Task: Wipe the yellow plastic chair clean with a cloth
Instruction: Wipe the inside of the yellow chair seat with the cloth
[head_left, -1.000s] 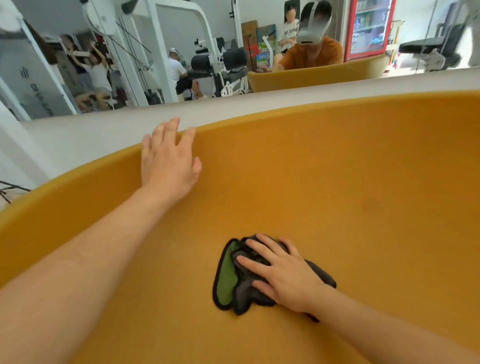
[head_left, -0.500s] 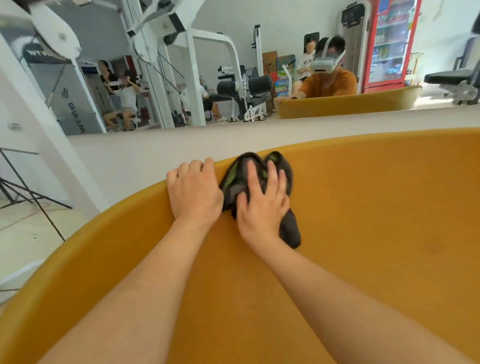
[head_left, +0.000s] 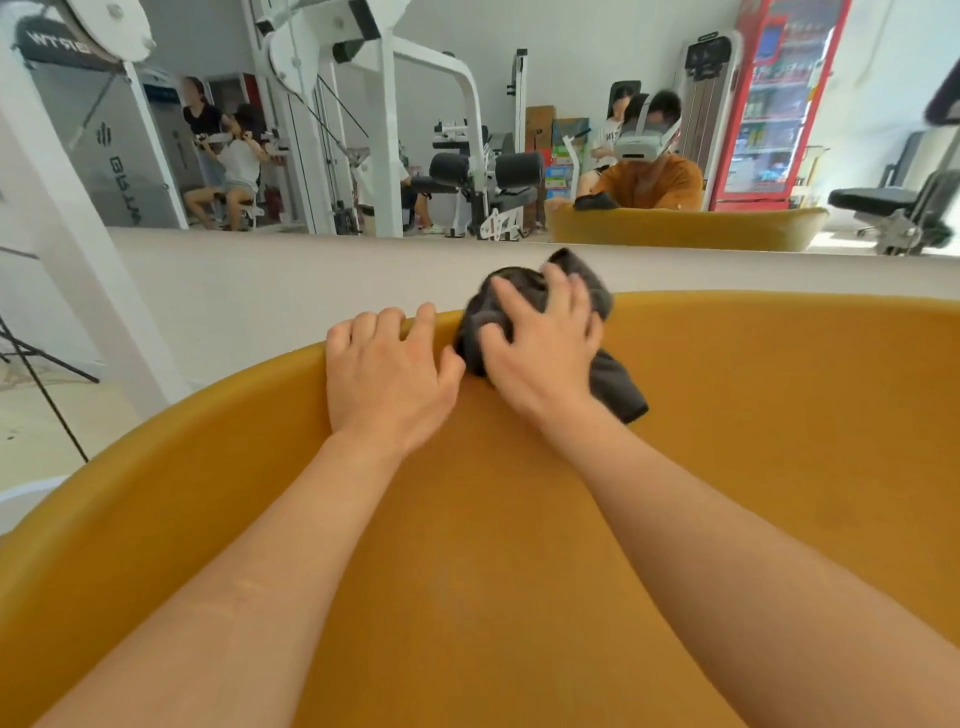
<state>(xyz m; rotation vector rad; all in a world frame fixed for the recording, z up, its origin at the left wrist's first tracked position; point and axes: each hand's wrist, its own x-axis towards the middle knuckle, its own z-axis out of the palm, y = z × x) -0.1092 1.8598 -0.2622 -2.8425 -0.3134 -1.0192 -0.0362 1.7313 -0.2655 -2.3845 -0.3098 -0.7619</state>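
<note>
The yellow plastic chair (head_left: 753, 415) fills the lower view, its curved back rim running across the middle. My left hand (head_left: 389, 379) lies on the rim with its fingers curled over the top edge. Just to its right, my right hand (head_left: 540, 348) presses a dark grey cloth (head_left: 615, 384) against the rim. The cloth bunches over the top edge, and one corner hangs down the inner face of the chair back. Part of the cloth is hidden under my palm.
A low white wall (head_left: 260, 291) stands right behind the chair, under a large mirror (head_left: 519, 67). The mirror reflects gym machines, a red drinks fridge, several people, and me with the chair. A black stand's legs (head_left: 47, 379) sit on the floor at left.
My right hand slid the cloth up the chair back from the seat to the top rim, then a little to the right along it. My left hand stayed on the rim.
</note>
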